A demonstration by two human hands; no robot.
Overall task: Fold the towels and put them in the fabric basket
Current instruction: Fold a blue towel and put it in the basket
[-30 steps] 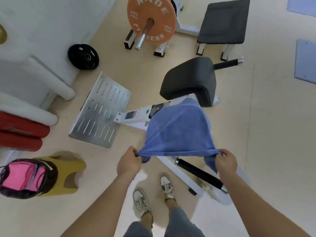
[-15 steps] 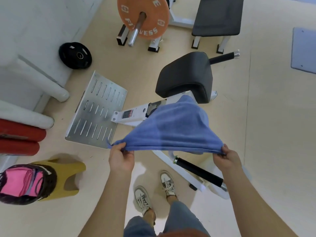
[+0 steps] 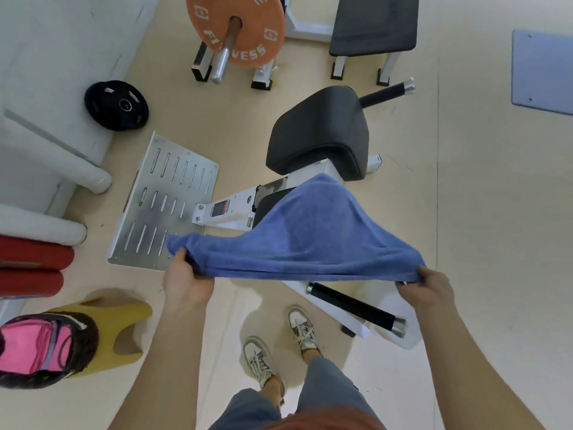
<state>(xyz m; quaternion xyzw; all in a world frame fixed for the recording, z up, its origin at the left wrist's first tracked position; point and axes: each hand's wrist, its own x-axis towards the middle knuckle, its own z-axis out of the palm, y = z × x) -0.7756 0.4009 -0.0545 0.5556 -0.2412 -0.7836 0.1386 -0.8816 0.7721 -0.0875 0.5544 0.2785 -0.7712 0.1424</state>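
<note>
Fingers [image 3: 180,258] of left hand [image 3: 186,282] and right hand [image 3: 429,288] pinch blue towel [image 3: 310,243] corners, edge stretched between. Yellow fabric basket [image 3: 127,324] holds pink towels [image 3: 28,346].

1. Your towel [image 3: 310,240] is plain mid-blue, with a darker patch across the middle.
2. Your fabric basket [image 3: 130,311] is mustard yellow with a dark rim, and the pink towels [image 3: 28,346] inside it are hot pink.
3. Up top, the big weight plate [image 3: 248,17] is orange with white lettering.
4. The small weight plate [image 3: 116,105] is black all over.
5. The footplate [image 3: 167,203] is silver metal with rows of slots.
6. The seat pad [image 3: 319,135] is black and its frame [image 3: 232,209] is white.
7. The foam rollers [image 3: 34,254] are red.
8. Your sneakers [image 3: 259,358] are off-white and grey.
</note>
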